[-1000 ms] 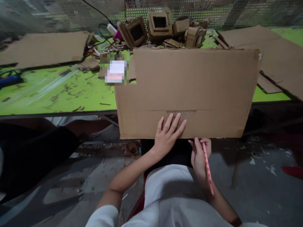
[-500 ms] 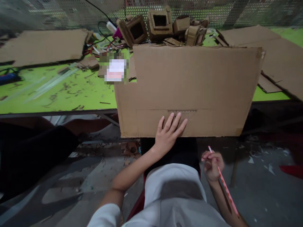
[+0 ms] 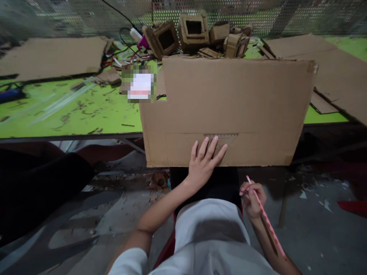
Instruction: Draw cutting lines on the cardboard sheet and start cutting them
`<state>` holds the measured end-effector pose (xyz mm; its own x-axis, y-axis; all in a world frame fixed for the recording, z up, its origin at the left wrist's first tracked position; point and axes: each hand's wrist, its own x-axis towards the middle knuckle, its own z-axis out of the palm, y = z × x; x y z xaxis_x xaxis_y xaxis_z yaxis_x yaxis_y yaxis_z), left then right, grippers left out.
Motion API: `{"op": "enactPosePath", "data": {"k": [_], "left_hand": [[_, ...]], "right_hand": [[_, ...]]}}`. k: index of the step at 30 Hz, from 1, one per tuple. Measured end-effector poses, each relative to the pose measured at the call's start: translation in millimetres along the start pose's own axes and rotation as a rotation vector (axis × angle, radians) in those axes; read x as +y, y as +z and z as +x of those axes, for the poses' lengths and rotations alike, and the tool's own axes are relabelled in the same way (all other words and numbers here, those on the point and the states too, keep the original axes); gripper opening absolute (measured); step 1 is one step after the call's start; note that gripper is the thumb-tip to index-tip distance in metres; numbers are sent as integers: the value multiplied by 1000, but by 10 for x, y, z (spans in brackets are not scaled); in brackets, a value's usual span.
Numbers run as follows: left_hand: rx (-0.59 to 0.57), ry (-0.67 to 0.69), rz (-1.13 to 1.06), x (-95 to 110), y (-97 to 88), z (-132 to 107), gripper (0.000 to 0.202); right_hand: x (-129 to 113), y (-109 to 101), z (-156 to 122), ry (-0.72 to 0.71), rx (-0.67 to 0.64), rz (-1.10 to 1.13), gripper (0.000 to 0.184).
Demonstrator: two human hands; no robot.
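The brown cardboard sheet (image 3: pixel 237 95) is in the middle of the scene, its far part over the green table (image 3: pixel 109 114) and its near part passing the table's near edge, above the person's lap. Its far left corner has a notch cut out. A thin line (image 3: pixel 183 133) runs from left to right across its near part.

The left hand (image 3: pixel 201 164) rests on the near part of the sheet, palm down, with the fingers spread apart. The fingertips lie on a clear ruler (image 3: pixel 229 135), whose marked edge is along the line.

The right hand (image 3: pixel 254 198) is to the right, apart from the sheet and nearer to the body. Its fingers are bent and clamped on a pink pencil (image 3: pixel 269 225), whose longer part points near and right, along the forearm.

On the far side of the table there are small cardboard boxes (image 3: pixel 193 28), and to the left of them some tangled wires (image 3: pixel 114 61). Other cardboard pieces lie far left (image 3: pixel 57 55) and far right.
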<state>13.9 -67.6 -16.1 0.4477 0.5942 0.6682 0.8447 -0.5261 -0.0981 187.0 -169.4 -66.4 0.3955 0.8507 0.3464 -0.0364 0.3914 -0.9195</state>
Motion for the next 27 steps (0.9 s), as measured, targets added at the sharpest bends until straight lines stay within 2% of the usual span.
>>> {"op": "enactPosePath", "data": {"k": [16,27], "left_hand": [[-47,-11,-38,-9,7,-15,63],[-33,-11,-19,-8,4,-12,60]], "right_hand": [[44,-3,-43,65,-12,-32,17],[60,-4,-68,91,-44,-44,18]]}}
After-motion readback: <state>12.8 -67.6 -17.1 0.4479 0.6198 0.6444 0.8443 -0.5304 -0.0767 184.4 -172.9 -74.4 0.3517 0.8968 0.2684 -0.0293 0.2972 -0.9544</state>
